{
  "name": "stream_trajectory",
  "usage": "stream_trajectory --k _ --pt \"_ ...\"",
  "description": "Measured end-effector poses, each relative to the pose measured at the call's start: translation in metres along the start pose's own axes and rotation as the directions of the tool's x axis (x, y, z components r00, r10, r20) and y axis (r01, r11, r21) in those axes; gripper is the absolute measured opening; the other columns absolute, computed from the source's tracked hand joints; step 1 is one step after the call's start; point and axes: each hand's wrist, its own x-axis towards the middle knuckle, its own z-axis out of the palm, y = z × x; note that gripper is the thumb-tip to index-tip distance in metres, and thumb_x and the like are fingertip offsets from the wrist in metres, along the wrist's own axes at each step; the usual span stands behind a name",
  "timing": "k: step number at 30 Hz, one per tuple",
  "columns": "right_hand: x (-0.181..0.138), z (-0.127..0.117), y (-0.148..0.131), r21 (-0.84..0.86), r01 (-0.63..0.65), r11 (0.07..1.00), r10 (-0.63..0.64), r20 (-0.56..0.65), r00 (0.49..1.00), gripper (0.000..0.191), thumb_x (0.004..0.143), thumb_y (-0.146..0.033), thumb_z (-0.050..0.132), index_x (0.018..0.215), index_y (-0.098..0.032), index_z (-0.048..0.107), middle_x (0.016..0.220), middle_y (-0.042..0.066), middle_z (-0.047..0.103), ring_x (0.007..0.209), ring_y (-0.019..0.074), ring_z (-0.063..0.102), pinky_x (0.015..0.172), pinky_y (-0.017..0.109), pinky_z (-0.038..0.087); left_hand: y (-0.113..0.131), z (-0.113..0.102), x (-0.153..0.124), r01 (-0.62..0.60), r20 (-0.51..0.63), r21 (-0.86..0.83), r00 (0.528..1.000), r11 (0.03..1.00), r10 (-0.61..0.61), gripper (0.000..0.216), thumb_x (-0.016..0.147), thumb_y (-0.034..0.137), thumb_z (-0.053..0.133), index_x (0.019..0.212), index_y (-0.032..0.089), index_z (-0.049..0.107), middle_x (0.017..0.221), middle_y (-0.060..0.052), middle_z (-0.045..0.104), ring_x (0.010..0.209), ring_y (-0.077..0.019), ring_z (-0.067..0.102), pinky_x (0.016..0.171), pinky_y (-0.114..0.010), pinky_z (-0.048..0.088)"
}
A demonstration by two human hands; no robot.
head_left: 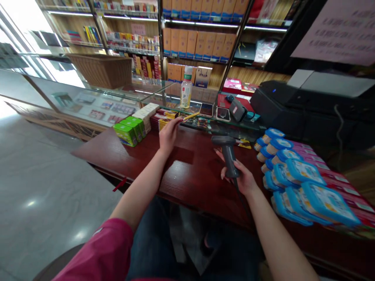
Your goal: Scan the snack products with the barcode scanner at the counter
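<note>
Scanner (pixel 227 154) stands upright above the dark red surface (pixel 187 175), its handle gripped in the right hand (pixel 241 177), fingers wrapped tight around it. Left hand (pixel 169 134) reaches forward, fingers pressed together and extended, touching the row of small packs (pixel 164 119) (red and yellow ones) beside green boxes (pixel 129 130). Blue-lidded tubs (pixel 293 175) lie just right of the scanner.
</note>
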Motion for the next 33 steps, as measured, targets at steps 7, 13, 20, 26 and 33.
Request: stream_trajectory --k 7,13,20,26,33 --pt "0.000 -0.003 0.001 -0.016 -0.062 0.998 0.062 0.018 0.998 0.054 0.093 -0.052 0.057 0.140 -0.028 0.067 0.131 0.015 0.075 0.052 0.0141 0.056 0.043 0.030 0.034 -0.052 -0.068 0.006 -0.139 0.134 0.280 0.985 0.950 0.105 0.033 0.108 0.019 0.049 0.129 0.025 0.073 0.134 -0.006 0.076 0.133 -0.0192 0.066 0.117 -0.036 0.051" --pt "0.014 0.011 0.000 0.018 -0.083 0.996 0.082 0.055 0.995 0.050 0.093 -0.052 0.060 0.138 -0.033 0.071 0.153 0.009 0.063 0.059 0.0134 0.059 0.044 0.030 0.042 -0.071 -0.069 0.008 -0.091 0.203 0.424 0.979 0.901 0.003 0.039 0.104 0.011 0.047 0.130 0.023 0.074 0.143 -0.009 0.071 0.146 -0.0224 0.055 0.122 -0.044 0.048" --pt "0.076 0.085 0.020 0.184 -0.114 0.976 0.086 0.153 0.984 0.045 0.092 -0.060 0.067 0.131 -0.041 0.073 0.170 -0.005 0.043 0.081 0.0126 0.070 0.052 0.022 0.056 -0.061 -0.068 0.008 -0.024 0.200 0.577 0.973 0.816 -0.112 0.058 0.098 0.002 0.042 0.152 0.018 0.057 0.161 -0.013 0.053 0.155 -0.0250 0.044 0.126 -0.045 0.041" --pt "0.105 0.120 0.035 0.256 -0.038 0.966 0.004 0.134 0.991 0.053 0.084 -0.059 0.080 0.133 -0.042 0.071 0.169 -0.004 0.045 0.082 0.0124 0.071 0.053 0.021 0.055 -0.028 -0.064 0.001 -0.088 0.317 0.628 0.936 0.773 -0.151 0.057 0.099 0.009 0.047 0.153 0.026 0.056 0.158 -0.009 0.058 0.152 -0.0254 0.048 0.123 -0.045 0.042" --pt "0.102 0.114 0.036 0.280 -0.035 0.959 0.001 0.122 0.993 0.042 0.087 -0.055 0.078 0.125 -0.036 0.074 0.169 -0.001 0.045 0.083 0.0122 0.069 0.052 0.021 0.051 -0.037 -0.052 0.000 -0.047 0.306 0.628 0.932 0.777 -0.192 0.063 0.096 0.012 0.050 0.158 0.025 0.050 0.168 -0.011 0.044 0.158 -0.0288 0.038 0.123 -0.050 0.039"
